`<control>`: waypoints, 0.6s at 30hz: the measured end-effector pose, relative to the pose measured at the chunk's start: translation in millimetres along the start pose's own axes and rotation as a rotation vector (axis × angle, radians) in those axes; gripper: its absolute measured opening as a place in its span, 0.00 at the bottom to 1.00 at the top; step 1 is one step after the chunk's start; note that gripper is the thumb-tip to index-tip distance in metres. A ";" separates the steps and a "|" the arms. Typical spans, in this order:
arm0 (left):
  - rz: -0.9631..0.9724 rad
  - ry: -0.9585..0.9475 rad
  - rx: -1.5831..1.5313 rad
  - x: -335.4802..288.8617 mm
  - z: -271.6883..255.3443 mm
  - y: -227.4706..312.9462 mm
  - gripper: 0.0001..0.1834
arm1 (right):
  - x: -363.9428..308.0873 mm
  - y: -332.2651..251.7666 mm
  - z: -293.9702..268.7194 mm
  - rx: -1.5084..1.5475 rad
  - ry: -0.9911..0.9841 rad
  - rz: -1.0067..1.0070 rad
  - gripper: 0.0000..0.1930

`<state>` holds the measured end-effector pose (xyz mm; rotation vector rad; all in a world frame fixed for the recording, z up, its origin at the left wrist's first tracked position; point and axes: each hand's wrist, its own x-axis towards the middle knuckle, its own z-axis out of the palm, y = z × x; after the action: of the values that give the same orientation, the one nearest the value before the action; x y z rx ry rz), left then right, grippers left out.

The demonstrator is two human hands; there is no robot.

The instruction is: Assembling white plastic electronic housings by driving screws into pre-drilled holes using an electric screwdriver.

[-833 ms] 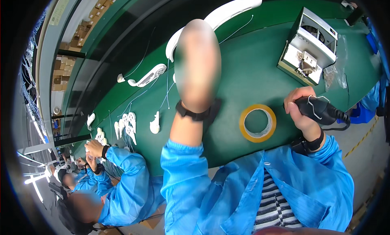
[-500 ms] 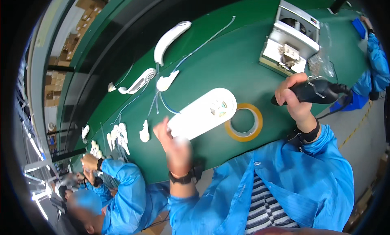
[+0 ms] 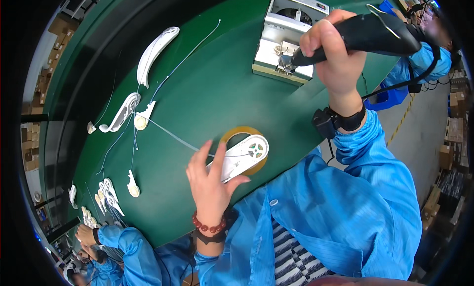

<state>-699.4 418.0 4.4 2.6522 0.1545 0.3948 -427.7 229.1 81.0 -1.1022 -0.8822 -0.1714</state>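
My right hand [image 3: 335, 51] is wrapped round a black electric screwdriver [image 3: 375, 35] with a wire hanging loop. Its tip reaches the front of a grey-white screw feeder [image 3: 276, 46]; whether it carries a screw is too small to tell. My left hand [image 3: 210, 187] straddles one end of a long white plastic housing [image 3: 242, 159], thumb along one edge and index finger along the other. The housing lies inner side up, its round spoked end over a roll of yellowish tape [image 3: 232, 134]. A thin grey wire [image 3: 173, 134] runs into it beneath my fingers.
Curved white shells [image 3: 154, 54], small white parts [image 3: 141, 122] and loose wires lie on the green table [image 3: 207, 83] to the left. More white parts [image 3: 109, 194] are near a co-worker's blue sleeve [image 3: 128, 241]. Blue bins [image 3: 387, 98] stand at the right beside another person.
The housing has been turned over and now overlaps the tape roll, with my left hand over its end. My right hand has brought the screwdriver to the screw feeder. The view has shifted.
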 end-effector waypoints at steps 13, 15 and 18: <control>-0.076 0.121 -0.110 7.2 21.7 -2.2 0.39 | -5.1 22.7 0.8 -0.072 0.039 0.026 0.05; -0.061 0.127 -0.112 10.5 18.6 1.4 0.39 | -3.8 24.0 -0.1 -0.064 0.036 0.044 0.04; -0.047 0.141 -0.117 12.0 17.9 1.5 0.39 | 4.2 25.6 1.6 -0.069 0.030 0.082 0.04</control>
<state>-682.6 411.2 -7.3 2.5010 0.2300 0.5580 -412.3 243.8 66.2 -1.1957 -0.8081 -0.1507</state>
